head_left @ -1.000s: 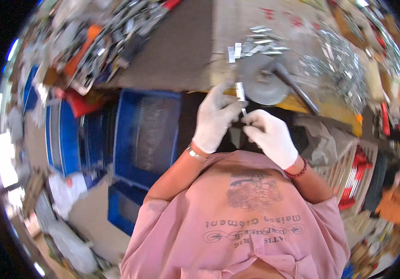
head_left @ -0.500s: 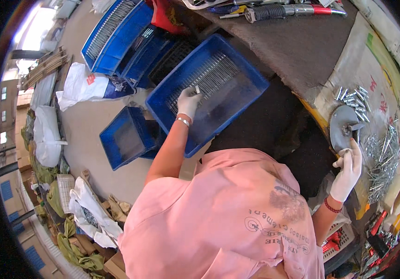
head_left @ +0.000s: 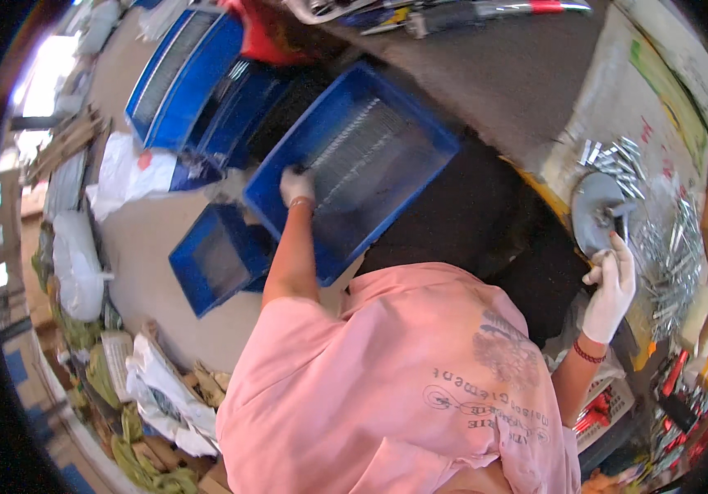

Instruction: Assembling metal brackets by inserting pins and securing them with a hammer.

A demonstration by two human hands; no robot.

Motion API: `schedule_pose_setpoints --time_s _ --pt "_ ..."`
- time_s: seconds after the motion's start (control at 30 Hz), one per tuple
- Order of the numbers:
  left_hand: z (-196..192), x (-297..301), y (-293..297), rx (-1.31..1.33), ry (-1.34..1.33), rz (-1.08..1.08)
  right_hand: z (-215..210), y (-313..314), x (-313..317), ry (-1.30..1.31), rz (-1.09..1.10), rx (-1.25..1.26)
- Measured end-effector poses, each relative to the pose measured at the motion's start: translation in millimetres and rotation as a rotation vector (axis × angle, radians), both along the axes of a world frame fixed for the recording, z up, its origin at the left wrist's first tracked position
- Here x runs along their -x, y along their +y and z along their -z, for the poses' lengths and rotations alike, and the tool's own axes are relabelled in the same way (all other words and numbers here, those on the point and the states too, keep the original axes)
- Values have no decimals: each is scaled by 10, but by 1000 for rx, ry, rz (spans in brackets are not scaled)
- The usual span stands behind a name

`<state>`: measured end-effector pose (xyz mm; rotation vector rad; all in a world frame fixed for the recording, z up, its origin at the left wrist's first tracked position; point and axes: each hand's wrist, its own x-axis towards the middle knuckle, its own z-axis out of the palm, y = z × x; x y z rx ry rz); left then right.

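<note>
My left hand (head_left: 297,186), in a white glove, reaches into a large blue bin (head_left: 364,255) at the left end of a row of thin metal rods (head_left: 358,148). Its fingers are blurred and partly hidden, so their grip cannot be made out. On the right, my right hand (head_left: 610,288), also gloved, has its index finger stretched up and the others loosely bent, with nothing visible in it. That fingertip is close to a metal piece standing on a round grey disc (head_left: 591,216); contact is unclear.
Loose short metal tubes (head_left: 613,158) lie behind the disc, and a heap of metal rods (head_left: 676,255) sits to its right. A smaller blue bin (head_left: 193,276) and filled blue bins (head_left: 197,90) stand at left. A power tool (head_left: 494,15) lies on the far bench.
My left hand has moved left along the rod row to its end; the small pale piece seen at its fingers no longer shows. My right hand stays by the disc. The whole view has shifted slightly.
</note>
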<state>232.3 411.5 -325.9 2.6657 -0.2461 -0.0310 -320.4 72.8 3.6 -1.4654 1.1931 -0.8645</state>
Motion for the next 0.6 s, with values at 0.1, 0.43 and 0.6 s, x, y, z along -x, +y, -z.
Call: schedule_pose_setpoints --time_s 0.1,0.43,0.6 --pt "-481 176 -8 -26 -25 -87 -10 52 -139 15 -32 -54" --pt "-3386 2063 -2785 543 -76 999 -47 32 80 -29 -45 -129" --pt "-3554 2637 -3567 513 -63 1642 -225 175 95 46 -134 -88"
